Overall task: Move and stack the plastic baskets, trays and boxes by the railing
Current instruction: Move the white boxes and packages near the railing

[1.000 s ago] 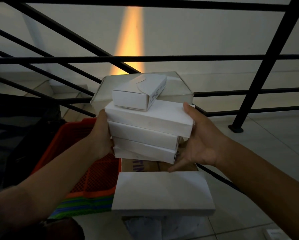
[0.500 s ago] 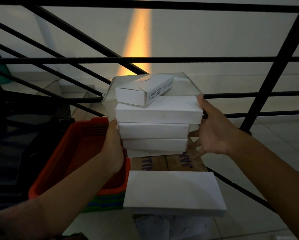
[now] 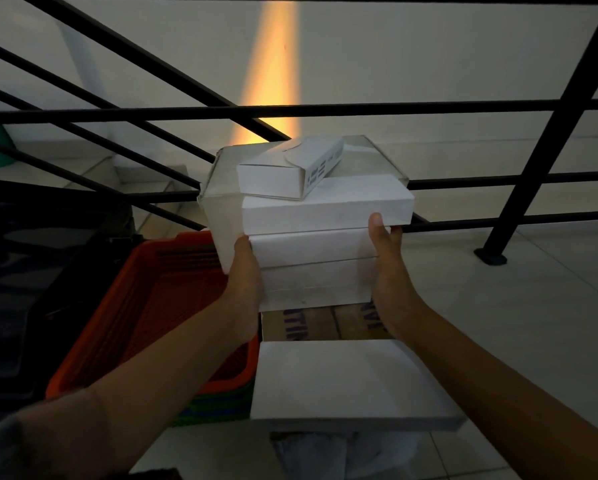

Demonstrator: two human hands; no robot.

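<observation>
A stack of flat white boxes [image 3: 318, 251] sits between my hands, with a small white carton [image 3: 287, 174] lying askew on top. My left hand [image 3: 245, 271] holds the stack's left side and my right hand [image 3: 387, 268] holds its right side, thumb up against the upper box. Behind the stack stands a larger pale box [image 3: 221, 188]. Under the stack a brown cardboard box [image 3: 311, 323] with purple lettering shows. An orange plastic basket [image 3: 145, 306] sits to the left, nested on green and blue ones [image 3: 214, 407].
The black railing [image 3: 325, 109] runs across behind the boxes, with its post [image 3: 529, 168] at the right on the tiled floor [image 3: 533, 323]. A flat white box [image 3: 346, 382] lies nearest to me. Dark objects [image 3: 31, 271] fill the left side; stairs descend beyond.
The stack has squared up: its boxes now lie more in line. Both hands have slid lower along its sides, and the view has moved closer.
</observation>
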